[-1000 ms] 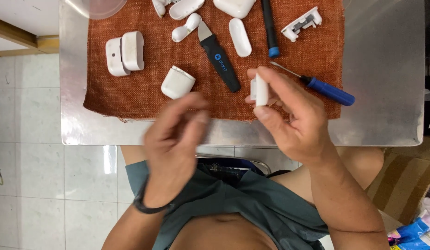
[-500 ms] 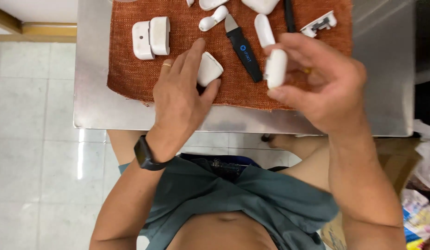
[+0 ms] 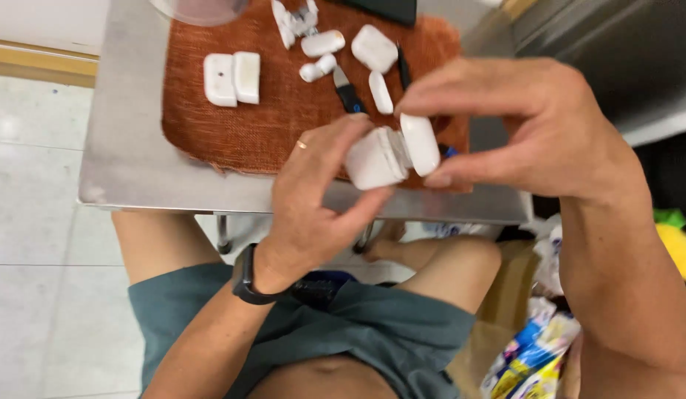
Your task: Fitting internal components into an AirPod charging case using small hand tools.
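My left hand (image 3: 317, 199) grips a white rounded plastic case body (image 3: 372, 157) above the near edge of the metal table (image 3: 129, 159). My right hand (image 3: 527, 125) pinches a white oblong plastic shell piece (image 3: 420, 142) between thumb and fingers, held right against the case body. Both hands hover over the front right of the rust-orange woven mat (image 3: 284, 111). A black band sits on my left wrist and a ring on one left finger.
On the mat lie an opened white case (image 3: 231, 77), another white case (image 3: 374, 48), several small white parts (image 3: 322, 43), and a black pry tool (image 3: 349, 92). A clear bowl rim (image 3: 199, 10) is at the far edge. Colourful packets (image 3: 531, 355) lie at the lower right floor.
My left hand picked the white case body off the mat and lifted it. My right hand brought its white shell piece against that body. The view shifted right and closer.
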